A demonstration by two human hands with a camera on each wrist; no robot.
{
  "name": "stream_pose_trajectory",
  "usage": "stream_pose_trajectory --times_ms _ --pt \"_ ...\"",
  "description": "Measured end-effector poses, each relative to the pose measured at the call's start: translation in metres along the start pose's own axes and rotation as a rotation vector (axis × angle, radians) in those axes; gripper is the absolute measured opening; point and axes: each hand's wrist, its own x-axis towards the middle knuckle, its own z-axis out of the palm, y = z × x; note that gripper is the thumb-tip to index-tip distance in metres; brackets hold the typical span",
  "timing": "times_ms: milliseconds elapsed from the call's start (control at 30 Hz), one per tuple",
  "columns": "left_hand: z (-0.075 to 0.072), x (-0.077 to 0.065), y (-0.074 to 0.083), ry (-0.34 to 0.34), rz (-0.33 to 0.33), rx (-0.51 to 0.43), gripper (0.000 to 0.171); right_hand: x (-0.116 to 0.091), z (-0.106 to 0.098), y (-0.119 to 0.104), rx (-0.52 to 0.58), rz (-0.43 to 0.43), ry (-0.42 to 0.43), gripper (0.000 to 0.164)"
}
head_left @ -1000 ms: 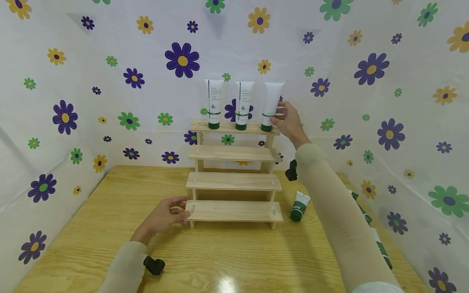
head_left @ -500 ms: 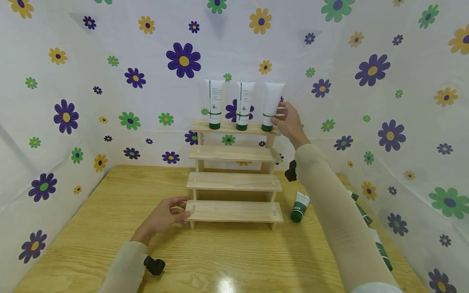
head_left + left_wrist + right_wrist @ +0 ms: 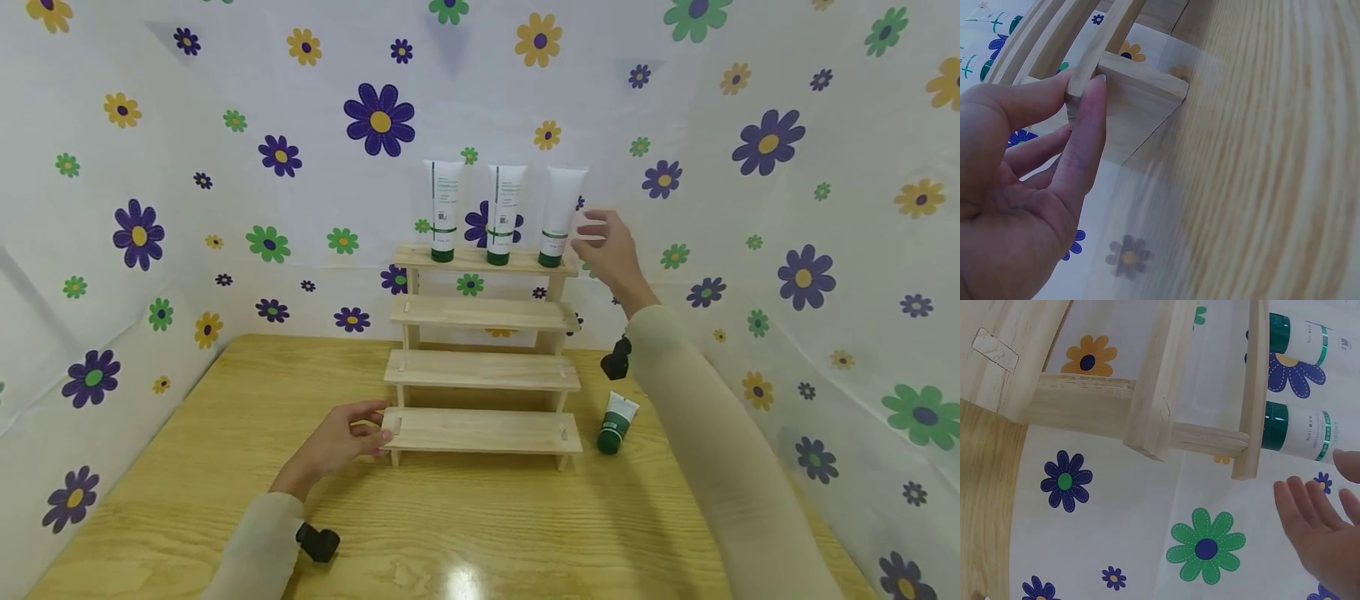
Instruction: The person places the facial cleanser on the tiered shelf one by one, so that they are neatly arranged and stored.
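A stepped wooden rack [image 3: 480, 429] with several shelves stands on the table. Three white tubes with green caps stand cap-down along its top shelf: a left tube [image 3: 444, 208], a middle tube [image 3: 502, 212] and a right tube [image 3: 558, 212]. My left hand [image 3: 337, 442] pinches the left end of the lowest shelf; the left wrist view shows thumb and finger on the board [image 3: 1088, 72]. Just right of the right tube, my right hand [image 3: 611, 250] is apart from it, fingers loosely bent and holding nothing. The right wrist view shows a gap between the fingers [image 3: 1297, 512] and that tube [image 3: 1304, 434].
A smaller green-and-white tube [image 3: 617, 423] is on the wooden table [image 3: 465, 517], right of the rack. White cloth [image 3: 300, 183] with printed flowers closes off the back and both sides. My right forearm covers part of the table's right side.
My right hand has let go of the right tube and drawn back to the right. That tube stays standing on the top shelf. The left hand has kept its hold on the rack.
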Motion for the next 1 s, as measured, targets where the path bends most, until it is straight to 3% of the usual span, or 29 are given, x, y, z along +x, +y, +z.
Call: stream_pose_trajectory --times_ms 167,367,600,800,1000 --pt "0.001 0.0 0.001 0.004 0.012 0.007 0.063 -0.019 -0.016 -0.006 -0.12 0.026 -0.05 0.056" --pt "0.002 -0.001 0.001 0.007 0.015 0.017 0.064 -0.045 -0.033 -0.003 -0.226 0.069 -0.232 0.052" --pt "0.001 -0.001 0.0 0.015 0.014 0.007 0.064 -0.071 -0.046 0.022 -0.333 0.124 -0.418 0.049" --pt "0.001 -0.001 -0.003 0.019 0.004 0.002 0.064 -0.098 -0.05 0.049 -0.309 0.172 -0.471 0.049" --pt "0.002 -0.002 -0.001 0.012 0.019 -0.001 0.065 -0.12 -0.041 0.087 -0.297 0.229 -0.474 0.05"
